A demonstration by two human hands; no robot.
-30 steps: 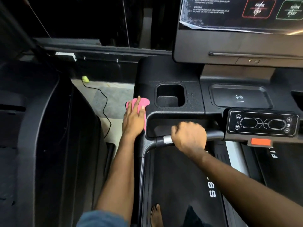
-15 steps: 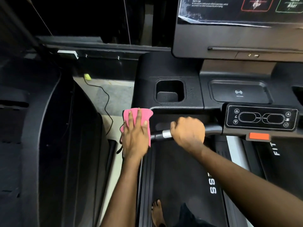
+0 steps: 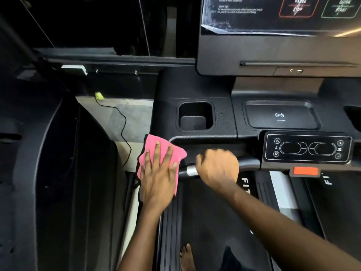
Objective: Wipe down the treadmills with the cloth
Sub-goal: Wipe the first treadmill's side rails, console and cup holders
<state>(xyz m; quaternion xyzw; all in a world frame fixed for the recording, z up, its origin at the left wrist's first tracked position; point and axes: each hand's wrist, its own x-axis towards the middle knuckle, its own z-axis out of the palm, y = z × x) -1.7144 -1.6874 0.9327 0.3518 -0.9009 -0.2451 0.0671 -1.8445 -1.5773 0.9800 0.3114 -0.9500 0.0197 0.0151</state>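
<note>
**Pink cloth drops to the handlebar corner**

And the cloth [image 3: 155, 143] has come down. A second ago it was up on the console's side edge by the cup holder [image 3: 195, 116]. Now it sits lower, over the corner where the left arm of the treadmill [image 3: 172, 222] meets the handlebar [image 3: 248, 162].

Nearest the camera, a bare foot [image 3: 186, 255] stands on the belt [image 3: 214, 222]. Up from there, the left hand [image 3: 158, 182] lies flat on the cloth, fingers straight and spread, pressing it onto the frame. Pink shows past the fingertips and down both sides of the hand. Just beside it, the right hand [image 3: 216, 169] is a fist wrapped round the handlebar, touching the silver sensor band [image 3: 192, 171].

Beyond the bar come the orange tab [image 3: 305, 171], the control panel [image 3: 307, 148], then the dark screen [image 3: 273, 14] at the back.

That cloth looks light, soft and limp, so it should fold round the bar readily. A flat palm on its middle looks the sound way to drive it; otherwise the loose edges are likely to bunch or trail.
</note>
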